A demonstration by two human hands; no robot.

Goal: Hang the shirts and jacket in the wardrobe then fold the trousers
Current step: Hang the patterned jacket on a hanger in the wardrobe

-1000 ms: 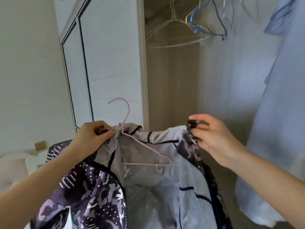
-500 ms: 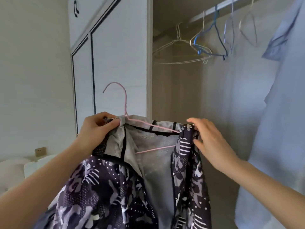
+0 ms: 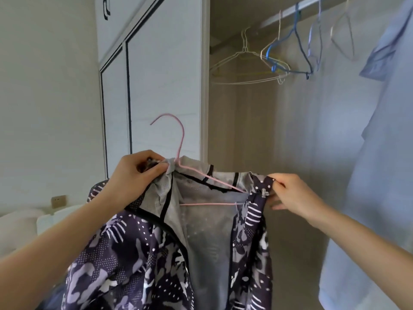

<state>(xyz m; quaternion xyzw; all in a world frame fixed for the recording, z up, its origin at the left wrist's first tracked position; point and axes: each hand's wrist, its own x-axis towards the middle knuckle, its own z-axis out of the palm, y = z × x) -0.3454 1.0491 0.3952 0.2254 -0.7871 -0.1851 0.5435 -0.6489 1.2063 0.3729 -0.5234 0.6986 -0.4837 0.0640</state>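
The jacket [image 3: 125,260] is held up open in front of the wardrobe rail [image 3: 288,12], well below it. It is dark purple outside with white dots, stripes and camouflage patches, grey mesh lining inside and black piping along the seams. A pink wire hanger [image 3: 182,139] sits inside its shoulders, hook upright. The left hand [image 3: 134,173] grips the collar bunched at the hook's base. The right hand [image 3: 292,198] pinches the other front edge. Empty wire hangers [image 3: 245,63] hang from the rail, with a pale blue shirt [image 3: 380,153] towards its right end.
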